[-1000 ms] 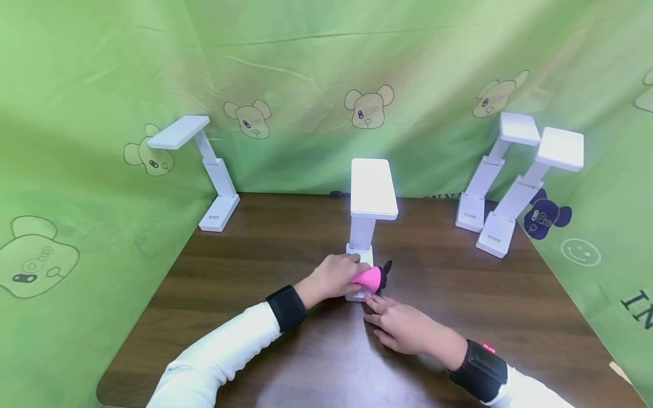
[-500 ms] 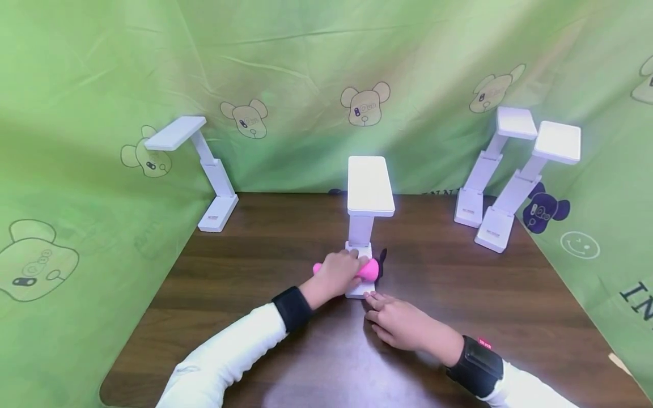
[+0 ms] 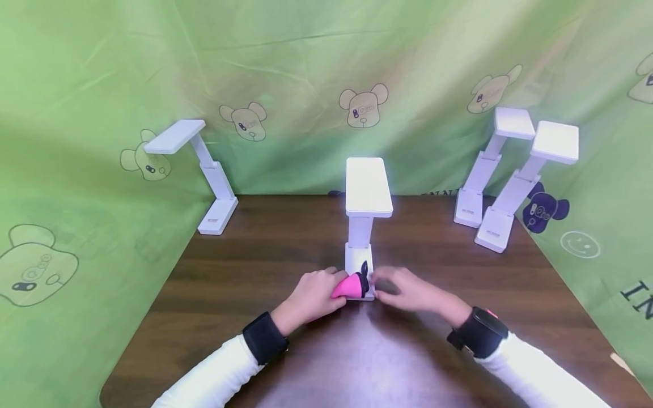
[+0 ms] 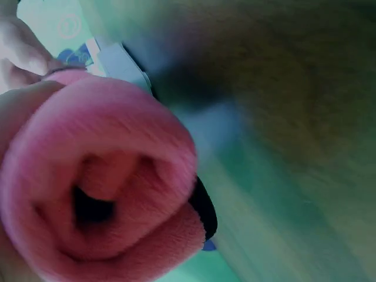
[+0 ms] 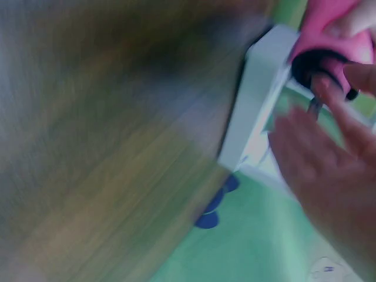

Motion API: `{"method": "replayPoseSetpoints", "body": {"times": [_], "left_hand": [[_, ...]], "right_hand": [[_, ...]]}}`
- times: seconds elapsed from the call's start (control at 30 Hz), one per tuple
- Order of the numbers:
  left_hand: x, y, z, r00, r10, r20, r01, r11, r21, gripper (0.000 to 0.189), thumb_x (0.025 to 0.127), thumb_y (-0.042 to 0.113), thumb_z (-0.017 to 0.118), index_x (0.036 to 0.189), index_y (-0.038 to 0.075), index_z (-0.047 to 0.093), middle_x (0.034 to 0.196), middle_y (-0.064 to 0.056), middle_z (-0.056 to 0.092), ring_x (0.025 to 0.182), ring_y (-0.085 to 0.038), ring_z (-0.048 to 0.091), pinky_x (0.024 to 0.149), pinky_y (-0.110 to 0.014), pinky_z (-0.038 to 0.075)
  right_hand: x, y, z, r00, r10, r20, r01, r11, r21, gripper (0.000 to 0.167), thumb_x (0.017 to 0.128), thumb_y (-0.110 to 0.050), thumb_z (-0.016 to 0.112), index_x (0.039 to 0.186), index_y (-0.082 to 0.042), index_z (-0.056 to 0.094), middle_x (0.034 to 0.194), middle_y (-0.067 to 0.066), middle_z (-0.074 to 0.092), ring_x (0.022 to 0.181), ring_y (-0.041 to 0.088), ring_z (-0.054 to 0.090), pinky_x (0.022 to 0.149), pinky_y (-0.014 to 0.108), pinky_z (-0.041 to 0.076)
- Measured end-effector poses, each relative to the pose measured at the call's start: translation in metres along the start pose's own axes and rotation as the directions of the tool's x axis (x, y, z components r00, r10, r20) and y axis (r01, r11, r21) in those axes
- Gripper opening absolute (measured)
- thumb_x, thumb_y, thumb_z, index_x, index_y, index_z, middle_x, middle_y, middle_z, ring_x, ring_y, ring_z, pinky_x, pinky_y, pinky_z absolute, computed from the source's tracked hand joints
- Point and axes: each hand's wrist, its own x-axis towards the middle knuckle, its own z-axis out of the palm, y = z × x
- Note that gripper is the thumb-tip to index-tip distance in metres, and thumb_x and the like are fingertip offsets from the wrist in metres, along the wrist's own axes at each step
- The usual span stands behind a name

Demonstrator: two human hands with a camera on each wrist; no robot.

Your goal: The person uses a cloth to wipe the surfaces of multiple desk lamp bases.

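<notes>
A rolled pink plush cloth (image 3: 348,287) with black trim lies across the front of the middle lamp's white base (image 3: 359,258). My left hand (image 3: 315,292) grips the roll from its left side. In the left wrist view, the open end of the pink roll (image 4: 106,176) shows its layers around a hollow centre. My right hand (image 3: 408,290) is at the roll's black end, just right of the base. Seen from the right wrist, its index finger (image 5: 329,94) touches near the black trim (image 5: 311,67), with the other fingers extended and blurred.
The middle lamp's lit head (image 3: 368,187) overhangs the base. Another white desk lamp (image 3: 218,181) stands at the back left. Two more lamps, a rear one (image 3: 482,173) and a nearer one (image 3: 512,195), stand at the right. A green patterned curtain (image 3: 306,68) encloses the brown table (image 3: 255,238).
My left hand has drawn the pink roll left and toward me, off the middle of the lamp base. My right hand has left the base's front corner and risen to the roll's black end.
</notes>
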Motion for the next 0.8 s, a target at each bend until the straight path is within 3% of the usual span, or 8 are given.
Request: {"method": "replayPoseSetpoints", "body": {"times": [0.1,0.23,0.37,0.5,0.67,0.8], "left_hand": [[-0.007,-0.004,0.001,1.000,-0.030,0.001,0.030,0.999,-0.026,0.044,0.086,0.037,0.079,0.123,0.016,0.070,0.092,0.000,0.067,0.070,-0.010,0.055,0.060,-0.025,0.049],[-0.011,-0.003,0.000,1.000,-0.023,-0.007,0.023,1.000,-0.015,0.046,0.085,0.037,0.080,0.125,0.016,0.069,0.094,-0.001,0.068,0.071,-0.011,0.057,0.060,-0.026,0.050],[-0.010,-0.002,0.000,1.000,0.007,-0.007,-0.007,1.000,0.017,0.045,0.085,0.037,0.080,0.124,0.018,0.069,0.093,0.000,0.066,0.070,-0.010,0.057,0.057,-0.025,0.048],[0.000,-0.006,0.001,0.999,0.029,-0.029,-0.028,0.999,0.035,0.041,0.085,0.038,0.080,0.120,0.017,0.070,0.087,0.001,0.064,0.066,-0.010,0.056,0.053,-0.025,0.047],[0.024,-0.020,0.006,0.992,-0.021,-0.125,0.027,0.998,0.053,0.038,0.086,0.037,0.081,0.117,0.017,0.071,0.087,-0.001,0.065,0.071,-0.013,0.060,0.059,-0.031,0.056],[0.033,-0.020,0.014,0.991,-0.034,-0.126,0.047,0.994,0.102,0.039,0.086,0.036,0.082,0.118,0.017,0.071,0.089,-0.002,0.066,0.075,-0.015,0.062,0.061,-0.033,0.058]], "right_hand": [[0.017,0.019,-0.004,0.998,0.064,-0.012,-0.064,0.996,-0.060,0.049,0.092,-0.021,0.075,0.132,0.001,0.056,0.133,0.019,0.060,0.124,0.033,0.058,0.103,0.052,0.048],[0.033,0.036,-0.006,0.991,0.098,0.086,-0.090,0.991,-0.095,0.077,0.089,-0.035,0.079,0.147,0.002,0.043,0.153,0.028,0.040,0.139,0.043,0.043,0.112,0.056,0.038],[0.036,0.043,-0.006,0.986,0.089,0.143,-0.079,0.994,-0.073,0.084,0.086,-0.040,0.081,0.147,0.004,0.044,0.151,0.031,0.036,0.135,0.046,0.045,0.109,0.058,0.041],[0.035,0.046,-0.004,0.988,0.075,0.134,-0.069,0.996,-0.049,0.086,0.085,-0.041,0.083,0.146,0.004,0.045,0.150,0.030,0.038,0.133,0.044,0.047,0.109,0.057,0.042],[0.038,0.047,-0.003,0.986,0.125,0.109,-0.125,0.992,-0.013,0.100,0.081,-0.047,0.084,0.151,0.004,0.034,0.150,0.023,0.041,0.134,0.034,0.047,0.113,0.050,0.039],[0.039,0.046,-0.002,0.984,0.150,0.098,-0.152,0.988,0.016,0.110,0.078,-0.047,0.086,0.153,0.006,0.026,0.150,0.023,0.042,0.136,0.033,0.047,0.115,0.049,0.037]]}}
